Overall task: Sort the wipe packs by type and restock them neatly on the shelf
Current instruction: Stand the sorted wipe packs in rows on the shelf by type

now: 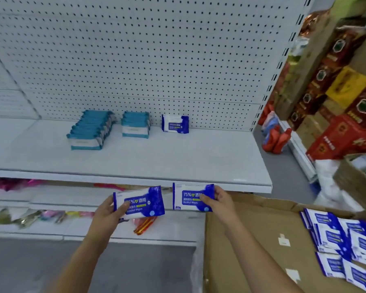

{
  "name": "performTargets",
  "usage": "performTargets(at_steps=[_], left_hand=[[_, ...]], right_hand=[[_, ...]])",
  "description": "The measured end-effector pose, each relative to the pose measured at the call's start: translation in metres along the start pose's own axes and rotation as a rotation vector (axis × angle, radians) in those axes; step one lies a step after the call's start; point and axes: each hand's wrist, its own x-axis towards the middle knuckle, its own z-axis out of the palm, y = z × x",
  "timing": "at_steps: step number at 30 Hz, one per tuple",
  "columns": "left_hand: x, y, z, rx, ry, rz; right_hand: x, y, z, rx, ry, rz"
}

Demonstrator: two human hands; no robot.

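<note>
White pegboard back panel (pixel 156 49) above one white shelf (pixel 135 161), with the stock set at the rear against the panel. Open cardboard box (pixel 251 240) to your right, below shelf level, holding a heap of blue alcohol-wipe packs (pixel 342 242) in its far right part. On the shelf, left to right: a long row of teal packs (pixel 90 131) standing on edge, a shorter teal row (pixel 135 124) just beside it, then a single blue pack (pixel 175 123) upright and apart from both. Two more blue packs are in your grip, held face-up in front of and just under the shelf's front edge. Your left hand (pixel 108 214) clamps the left end of the left pack (pixel 144 203), thumb across its face. Your right hand (pixel 218 203) pinches the right end of the right pack (pixel 188 197), thumb on the label. The two packs sit side by side, near each other but not touching.
</note>
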Motion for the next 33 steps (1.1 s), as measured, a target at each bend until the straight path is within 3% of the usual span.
performTargets(at_steps=[7,15,23,33], left_hand=[[0.061,0.032,-0.051,0.005,-0.115,0.039],[0.105,0.043,-0.05,0.039,-0.227,0.027],[0.168,0.053,-0.049,0.061,-0.209,0.003],[0.254,0.084,0.008,0.126,-0.145,-0.019]], right_hand=[[0.008,-0.017,0.069,-0.001,0.122,-0.062],[0.049,-0.046,0.086,-0.046,0.182,-0.113],[0.15,-0.077,0.099,-0.112,0.156,-0.158],[0.315,-0.1,0.095,-0.206,0.093,-0.135]])
